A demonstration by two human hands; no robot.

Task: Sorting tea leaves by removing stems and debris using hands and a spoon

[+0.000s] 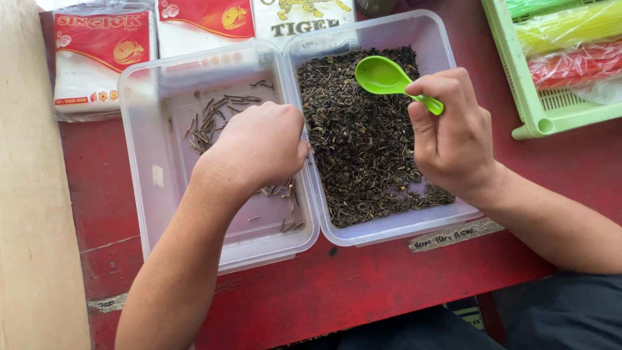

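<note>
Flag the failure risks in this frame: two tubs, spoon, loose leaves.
1. The right hand holds the green spoon over the tub of dark loose leaves; a flick could scatter leaves onto the red table.
2. The left hand straddles the shared rims; leaves could drop into the stem tub.
3. That tub's near edge sits close to the table's edge.

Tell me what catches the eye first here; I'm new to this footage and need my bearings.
Two clear plastic tubs sit side by side on a red table. The right tub is full of dark dried leaves, and the left tub holds only a scatter of thin stems. The right hand holds a bright green spoon above the leaves, while the left hand rests curled at the tubs' shared edge.
</note>
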